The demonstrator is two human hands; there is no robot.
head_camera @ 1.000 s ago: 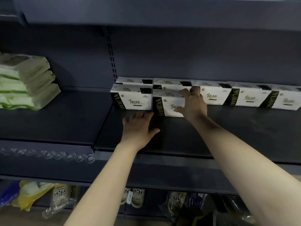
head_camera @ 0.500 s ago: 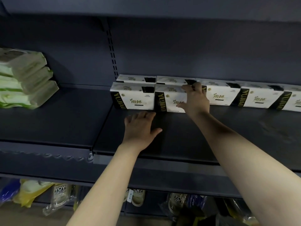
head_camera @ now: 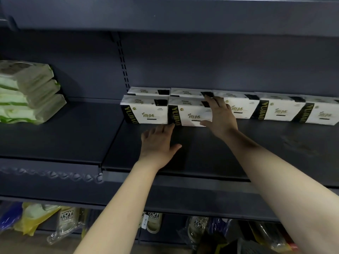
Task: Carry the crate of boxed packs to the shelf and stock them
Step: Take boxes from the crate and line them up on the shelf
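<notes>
White boxed packs with a black "YUJIAO" stripe stand in a row on the dark shelf. Two form a front row, the left one and a second one beside it, touching. More packs line the back, running right. My right hand grips the right end of the second front pack, fingers over its top and thumb on its front. My left hand lies flat on the shelf, fingers apart, its tips at the bottom edge of the front packs. No crate is in view.
Green and white soft packs are stacked at the far left of the same shelf level. Another shelf board overhangs above. Below, bagged slippers and other bagged goods hang or lie.
My right hand has pushed the second front pack back until it lines up with its left neighbour. My left hand has stayed flat on the shelf.
</notes>
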